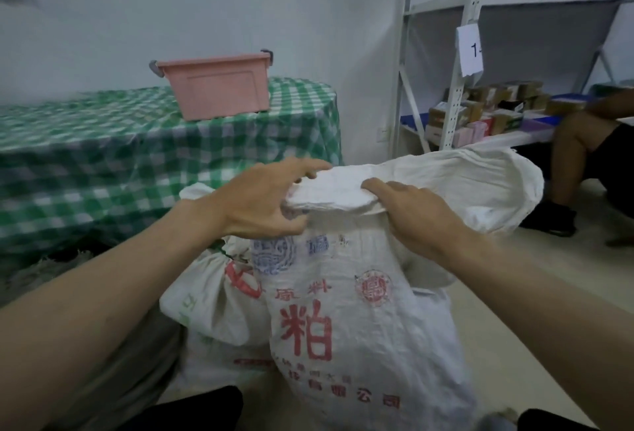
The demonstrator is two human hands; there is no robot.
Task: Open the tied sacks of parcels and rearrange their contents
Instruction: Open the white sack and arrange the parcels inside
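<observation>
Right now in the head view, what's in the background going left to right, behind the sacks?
Table with green checked cloth → pink plastic bin standing on it → white metal shelving with a paper label → small boxes on its lower shelf → a seated person's leg at the right edge.

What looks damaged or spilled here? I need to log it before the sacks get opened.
Nothing stands out. The printed sack is whole, its folded top gripped by the left hand and right hand. No parcels lie spilled around it.
</observation>
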